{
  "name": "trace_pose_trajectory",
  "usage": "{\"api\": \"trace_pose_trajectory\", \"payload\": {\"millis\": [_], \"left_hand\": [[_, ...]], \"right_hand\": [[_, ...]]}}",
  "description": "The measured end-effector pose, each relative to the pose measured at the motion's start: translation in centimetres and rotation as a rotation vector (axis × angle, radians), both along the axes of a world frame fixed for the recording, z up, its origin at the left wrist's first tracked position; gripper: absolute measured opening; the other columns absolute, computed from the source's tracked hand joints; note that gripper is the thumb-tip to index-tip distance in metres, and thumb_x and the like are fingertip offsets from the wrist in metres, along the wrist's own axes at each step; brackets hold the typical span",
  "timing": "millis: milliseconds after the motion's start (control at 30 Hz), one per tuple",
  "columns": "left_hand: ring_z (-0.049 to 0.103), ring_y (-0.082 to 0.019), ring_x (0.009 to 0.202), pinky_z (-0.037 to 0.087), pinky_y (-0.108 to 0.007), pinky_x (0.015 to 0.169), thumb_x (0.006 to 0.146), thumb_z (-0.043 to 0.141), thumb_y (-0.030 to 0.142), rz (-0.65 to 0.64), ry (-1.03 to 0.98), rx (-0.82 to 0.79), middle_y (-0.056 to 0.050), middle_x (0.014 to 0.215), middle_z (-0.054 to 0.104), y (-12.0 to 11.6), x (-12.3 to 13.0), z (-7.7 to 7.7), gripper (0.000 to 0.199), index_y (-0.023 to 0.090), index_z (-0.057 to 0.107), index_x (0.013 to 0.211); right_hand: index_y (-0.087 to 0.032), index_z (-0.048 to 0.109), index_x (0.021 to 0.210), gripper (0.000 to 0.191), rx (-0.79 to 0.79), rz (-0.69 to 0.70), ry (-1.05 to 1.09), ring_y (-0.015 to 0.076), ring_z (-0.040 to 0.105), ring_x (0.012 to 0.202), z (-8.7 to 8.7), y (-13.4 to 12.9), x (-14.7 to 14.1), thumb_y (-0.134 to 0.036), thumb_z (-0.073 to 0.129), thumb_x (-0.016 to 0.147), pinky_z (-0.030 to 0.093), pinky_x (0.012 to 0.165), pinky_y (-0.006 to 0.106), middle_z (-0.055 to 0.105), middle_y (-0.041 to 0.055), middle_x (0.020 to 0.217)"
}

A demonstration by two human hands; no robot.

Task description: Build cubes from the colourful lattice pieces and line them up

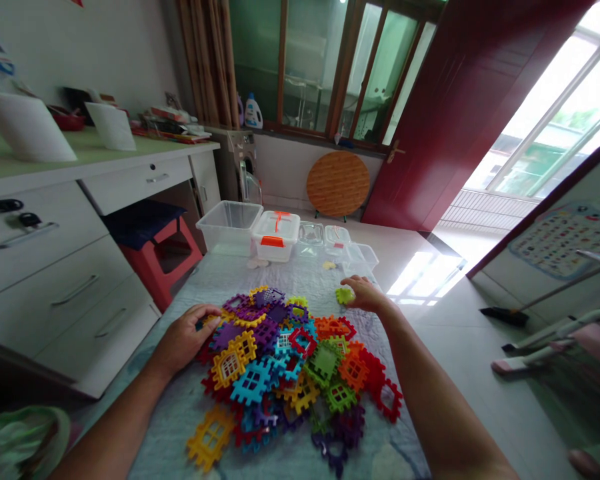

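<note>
Right hand: Where its curved fingers meet the green piece, the gap from thumb to fingertips is narrow; I cannot tell whether they pinch it or only touch it.
Green piece: at 1 o'clock from the heap's middle, apart from the heap, with 12 o'clock straight ahead of the person.
Left hand: at the heap's 10 o'clock edge, thumb and forefinger slightly parted, pointing inward; whether anything is gripped, I cannot tell.
Heap: notched plastic pieces in purple, yellow, blue, red, orange and green, overlapping at many angles, some with window grilles; purples gather at 11 o'clock, reds and oranges toward 3.
Yellow window piece: lying flat at 8 o'clock, just beside the heap.
Cloth: pale blue, spread beneath heap and hands.
Containers: along the far end, a large clear tub at 11 o'clock, a lidded box with orange handle and latches at 12, a small lidded box nearer 1.
Red stool: at 10 o'clock, dark cover on its seat, beside the white drawers.
Round wooden board: beyond the containers, between 12 and 1, leaning upright.
Red door: at 1 o'clock, ajar.
Broom: toward 2, head on the floor.
</note>
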State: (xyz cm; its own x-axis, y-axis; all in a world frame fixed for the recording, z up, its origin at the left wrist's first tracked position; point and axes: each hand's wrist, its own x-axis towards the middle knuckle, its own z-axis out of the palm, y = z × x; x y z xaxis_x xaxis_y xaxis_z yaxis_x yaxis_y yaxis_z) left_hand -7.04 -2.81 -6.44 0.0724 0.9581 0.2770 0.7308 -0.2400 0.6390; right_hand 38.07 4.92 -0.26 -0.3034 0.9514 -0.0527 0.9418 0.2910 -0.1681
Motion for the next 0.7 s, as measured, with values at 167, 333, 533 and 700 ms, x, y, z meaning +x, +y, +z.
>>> {"api": "trace_pose_trajectory", "payload": {"millis": [167, 333, 533, 700], "left_hand": [[0.063, -0.023, 0.101, 0.046, -0.033, 0.096, 0.081, 0.052, 0.053, 0.014, -0.005, -0.001, -0.005, 0.105, 0.069, 0.0, 0.0, 0.0, 0.037, 0.022, 0.066, 0.093], [0.063, -0.024, 0.100, 0.047, -0.034, 0.095, 0.080, 0.052, 0.054, 0.013, -0.003, -0.004, -0.006, 0.104, 0.070, -0.1, 0.1, 0.2, 0.038, 0.022, 0.067, 0.092], [0.064, -0.024, 0.100, 0.048, -0.034, 0.095, 0.080, 0.052, 0.054, 0.017, 0.012, 0.013, -0.005, 0.104, 0.070, -0.1, 0.1, 0.3, 0.037, 0.022, 0.067, 0.092], [0.064, -0.023, 0.099, 0.048, -0.033, 0.095, 0.080, 0.052, 0.054, 0.021, 0.015, 0.022, -0.005, 0.102, 0.070, -0.1, 0.2, 0.4, 0.037, 0.022, 0.068, 0.091]], "right_hand": [[-0.020, 0.055, 0.125, 0.049, 0.129, -0.136, 0.300, 0.0200, 0.059, 0.099, 1.2, 0.6, 2.9, -0.018, 0.062, 0.076, 0.048, 0.086, 0.034, 0.060, 0.0096, 0.119], [-0.017, 0.057, 0.123, 0.048, 0.090, -0.099, 0.191, 0.0216, 0.058, 0.103, 1.3, 0.2, 2.7, -0.018, 0.062, 0.075, 0.046, 0.091, 0.036, 0.063, 0.0109, 0.119], [-0.019, 0.066, 0.109, 0.047, -0.013, 0.029, 0.032, 0.0248, 0.058, 0.106, -0.3, -0.3, -0.6, -0.014, 0.071, 0.063, 0.038, 0.097, 0.035, 0.065, 0.0093, 0.115], [-0.018, 0.064, 0.113, 0.047, -0.036, 0.007, -0.059, 0.0268, 0.056, 0.104, -0.1, 0.0, -0.3, -0.019, 0.069, 0.067, 0.039, 0.091, 0.034, 0.063, 0.0110, 0.117]]}}
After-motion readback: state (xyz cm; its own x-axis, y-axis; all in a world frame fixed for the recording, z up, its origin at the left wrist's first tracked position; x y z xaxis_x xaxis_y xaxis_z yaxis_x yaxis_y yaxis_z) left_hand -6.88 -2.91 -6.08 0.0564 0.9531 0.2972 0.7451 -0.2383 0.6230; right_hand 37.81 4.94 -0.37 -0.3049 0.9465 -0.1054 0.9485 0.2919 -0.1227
